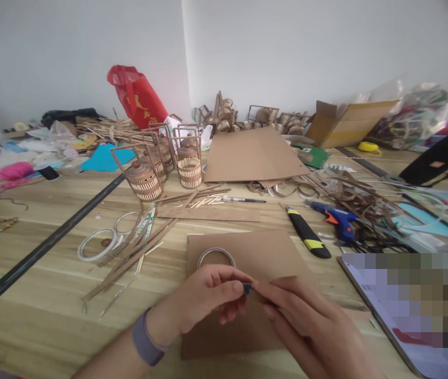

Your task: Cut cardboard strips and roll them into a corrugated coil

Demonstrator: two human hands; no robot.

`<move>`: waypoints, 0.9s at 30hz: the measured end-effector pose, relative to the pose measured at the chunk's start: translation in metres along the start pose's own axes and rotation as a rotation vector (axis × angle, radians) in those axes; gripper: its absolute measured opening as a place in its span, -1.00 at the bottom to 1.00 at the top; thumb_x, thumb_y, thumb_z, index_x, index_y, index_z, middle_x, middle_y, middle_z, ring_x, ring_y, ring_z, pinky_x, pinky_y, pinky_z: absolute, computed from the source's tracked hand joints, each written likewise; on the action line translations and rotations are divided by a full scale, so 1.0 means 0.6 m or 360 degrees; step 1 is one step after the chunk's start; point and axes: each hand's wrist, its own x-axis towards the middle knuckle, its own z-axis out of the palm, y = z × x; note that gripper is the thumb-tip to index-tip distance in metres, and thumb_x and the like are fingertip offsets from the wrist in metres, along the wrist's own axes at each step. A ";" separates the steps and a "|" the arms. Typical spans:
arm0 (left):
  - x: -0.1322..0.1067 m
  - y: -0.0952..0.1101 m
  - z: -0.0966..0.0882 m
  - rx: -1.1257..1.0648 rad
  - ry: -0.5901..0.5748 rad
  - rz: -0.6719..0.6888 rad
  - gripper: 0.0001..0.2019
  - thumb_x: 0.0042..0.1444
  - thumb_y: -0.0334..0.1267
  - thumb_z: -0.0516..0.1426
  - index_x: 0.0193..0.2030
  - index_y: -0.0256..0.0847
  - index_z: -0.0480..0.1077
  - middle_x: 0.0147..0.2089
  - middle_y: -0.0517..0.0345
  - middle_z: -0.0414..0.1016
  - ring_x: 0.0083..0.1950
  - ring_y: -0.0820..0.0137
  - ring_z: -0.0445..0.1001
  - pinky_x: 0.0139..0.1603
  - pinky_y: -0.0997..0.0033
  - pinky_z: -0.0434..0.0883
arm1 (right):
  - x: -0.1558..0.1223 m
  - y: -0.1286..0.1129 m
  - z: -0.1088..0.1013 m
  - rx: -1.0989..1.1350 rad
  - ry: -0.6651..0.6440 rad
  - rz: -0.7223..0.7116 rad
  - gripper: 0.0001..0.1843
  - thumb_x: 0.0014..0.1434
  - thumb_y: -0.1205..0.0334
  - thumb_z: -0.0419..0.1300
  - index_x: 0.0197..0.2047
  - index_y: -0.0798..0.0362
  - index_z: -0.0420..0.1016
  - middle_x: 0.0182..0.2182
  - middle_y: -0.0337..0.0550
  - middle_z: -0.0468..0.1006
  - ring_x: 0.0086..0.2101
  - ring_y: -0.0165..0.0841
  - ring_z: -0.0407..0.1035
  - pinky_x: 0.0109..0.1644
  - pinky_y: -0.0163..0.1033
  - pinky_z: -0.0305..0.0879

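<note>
In the head view, pinching a small dark piece (248, 288) between the thumb and fingers of the left hand (203, 292). Holding the right hand (318, 316) close on the other side, fingers narrow and bunched, with fingertips at or right beside the piece's right end. Not managing to tell whether gripping with the right fingers too or only touching. So having the small dark piece right between both hands, above a flat sheet of brown cardboard (216, 337).

Hiding most of the piece behind the left thumb and right fingertips; showing only a short blue-black bit, too small to identify. Also covering the lower part of a pale ring (216, 249) with the left hand, and part of the cardboard with the right. Losing both arms at the bottom border, and wearing a grey-purple band (147, 339) on the left wrist. Cutting off a flat device (366, 295) at lower right, with much of its screen breaking into coarse blocks.

Seeing a black-and-yellow cutter (308, 232) and a blue glue gun (342, 218) beyond the right hand, near a tangle of brown strips (346, 192) too jumbled to separate. Making out handled baskets (145, 181) farther left, overlapping and partly hiding one another.
</note>
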 end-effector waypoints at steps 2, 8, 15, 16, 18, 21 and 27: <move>-0.001 0.000 0.001 -0.0009 -0.0017 -0.0002 -0.42 -0.10 0.15 0.35 -0.13 -0.34 0.49 -0.49 0.21 0.44 -0.57 0.59 0.30 -0.60 0.60 0.20 | -0.001 0.003 0.001 -0.0006 -0.0008 -0.0034 -0.72 0.34 0.29 0.06 0.08 -0.01 0.44 -0.26 -0.12 0.58 -0.35 -0.41 0.54 -0.32 -0.39 0.47; -0.002 -0.006 0.002 -0.0018 -0.0027 -0.0004 -0.42 -0.10 0.15 0.35 -0.13 -0.33 0.49 -0.45 0.17 0.47 -0.57 0.59 0.31 -0.60 0.59 0.19 | -0.005 0.005 0.007 -0.0055 0.0045 -0.0008 -0.73 0.36 0.22 0.07 0.06 -0.04 0.48 -0.29 -0.14 0.58 -0.36 -0.42 0.53 -0.33 -0.41 0.46; -0.006 -0.002 0.005 0.0044 -0.0089 0.0003 -0.43 -0.06 0.16 0.33 -0.15 -0.35 0.49 -0.47 0.19 0.43 -0.55 0.57 0.31 -0.59 0.59 0.20 | -0.008 0.002 0.012 -0.0058 0.0102 0.0055 -0.72 0.37 0.18 0.05 0.07 -0.10 0.50 -0.30 -0.14 0.57 -0.35 -0.41 0.51 -0.31 -0.37 0.45; -0.007 0.000 0.006 0.0061 -0.0098 0.0005 -0.43 -0.05 0.16 0.32 -0.14 -0.35 0.49 -0.47 0.20 0.42 -0.54 0.57 0.31 -0.58 0.59 0.20 | -0.008 0.002 0.012 -0.0064 0.0101 0.0054 -0.72 0.37 0.18 0.06 0.07 -0.10 0.51 -0.30 -0.14 0.57 -0.35 -0.41 0.51 -0.31 -0.37 0.46; -0.008 0.003 0.007 0.0108 -0.0110 0.0015 -0.44 -0.04 0.17 0.31 -0.14 -0.35 0.49 -0.47 0.20 0.41 -0.53 0.56 0.31 -0.57 0.59 0.21 | -0.007 0.002 0.011 -0.0092 0.0090 0.0032 -0.71 0.37 0.19 0.06 0.06 -0.08 0.52 -0.30 -0.14 0.57 -0.36 -0.40 0.51 -0.30 -0.37 0.46; -0.007 0.002 0.009 0.0202 -0.0126 0.0035 -0.41 -0.03 0.22 0.27 -0.15 -0.35 0.50 -0.47 0.20 0.38 -0.53 0.56 0.29 -0.56 0.59 0.23 | -0.006 0.001 0.014 -0.0176 0.0095 -0.0031 -0.72 0.37 0.20 0.04 0.02 -0.04 0.54 -0.33 -0.14 0.57 -0.38 -0.41 0.51 -0.31 -0.37 0.45; -0.008 -0.002 0.012 0.0323 -0.0089 0.0095 -0.39 0.01 0.22 0.25 -0.07 -0.35 0.47 -0.45 0.20 0.37 -0.52 0.54 0.28 -0.53 0.56 0.24 | -0.004 -0.003 0.020 -0.0240 0.0164 -0.0078 -0.75 0.39 0.24 0.03 -0.11 -0.03 0.56 -0.35 -0.16 0.57 -0.43 -0.41 0.46 -0.35 -0.31 0.38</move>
